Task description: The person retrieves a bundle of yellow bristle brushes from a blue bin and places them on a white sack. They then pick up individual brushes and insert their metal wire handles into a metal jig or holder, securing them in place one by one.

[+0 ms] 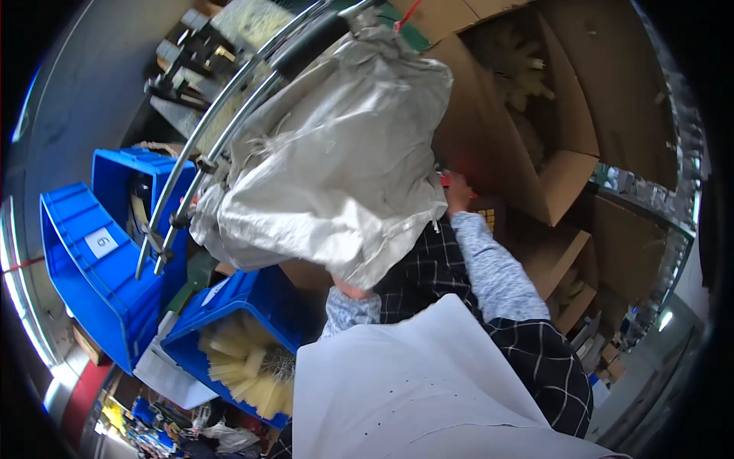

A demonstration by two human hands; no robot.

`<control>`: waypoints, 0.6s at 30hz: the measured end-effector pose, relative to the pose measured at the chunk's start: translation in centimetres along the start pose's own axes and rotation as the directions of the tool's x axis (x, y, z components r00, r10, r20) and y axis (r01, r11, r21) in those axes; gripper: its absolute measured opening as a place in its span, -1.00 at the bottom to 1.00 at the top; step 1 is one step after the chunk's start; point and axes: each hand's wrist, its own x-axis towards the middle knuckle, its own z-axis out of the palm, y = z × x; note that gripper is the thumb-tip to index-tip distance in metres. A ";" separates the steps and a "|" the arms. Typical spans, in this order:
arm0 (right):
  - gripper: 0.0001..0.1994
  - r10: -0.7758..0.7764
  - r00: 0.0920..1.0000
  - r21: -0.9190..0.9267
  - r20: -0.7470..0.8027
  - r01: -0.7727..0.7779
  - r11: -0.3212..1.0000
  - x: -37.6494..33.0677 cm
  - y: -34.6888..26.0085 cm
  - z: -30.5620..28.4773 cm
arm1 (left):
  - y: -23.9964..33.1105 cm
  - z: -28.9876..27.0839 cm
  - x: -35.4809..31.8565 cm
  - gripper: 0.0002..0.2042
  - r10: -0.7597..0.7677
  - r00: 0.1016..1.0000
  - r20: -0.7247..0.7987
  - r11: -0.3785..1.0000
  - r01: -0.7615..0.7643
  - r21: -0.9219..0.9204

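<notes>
A large crumpled whitish sack (329, 161) fills the middle, in front of me. My left hand (350, 288) is at its lower edge; the sack covers the fingers, so I cannot see their shape. At the sack's right side is my right hand (459, 193), its fingers bent around a small red thing (445, 180), whose kind does not show. The sack lies against a frame of bent metal tubes (222, 141) with a black grip (312, 44).
Blue plastic bins (92, 264) stand at the left; a lower blue bin (264, 294) holds pale yellow bristly pieces (248, 363). An open cardboard box (569, 183) with similar pieces is at the right. A white sheet (405, 382) covers the near foreground. Metal machine parts (195, 57) sit far left.
</notes>
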 end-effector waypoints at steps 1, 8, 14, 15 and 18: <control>-0.60 -0.008 0.982 0.056 -0.188 0.019 0.998 -1.3 -1.6 0.4 | -0.4 1.0 -0.3 -0.66 0.021 0.999 -0.039 0.997 -0.018 0.075; -0.60 0.818 0.543 0.046 0.190 -0.837 0.545 0.9 10.8 -6.5 | 0.9 2.2 -1.8 -0.68 0.148 0.926 -0.347 0.906 0.014 0.424; -0.57 0.833 0.477 0.095 0.281 -0.878 0.470 -5.0 17.0 -4.6 | 3.3 1.1 -5.6 -0.70 0.313 0.699 -0.643 0.812 0.153 0.562; -0.58 0.825 0.479 0.084 0.300 -0.875 0.478 -4.3 17.2 -5.6 | 2.9 0.8 -6.4 -0.70 0.328 0.661 -0.675 0.811 0.169 0.559; -0.58 0.835 0.425 0.042 0.349 -0.897 0.439 -5.5 16.6 -8.2 | 3.8 2.2 -8.8 -0.71 0.324 0.569 -0.756 0.791 0.275 0.546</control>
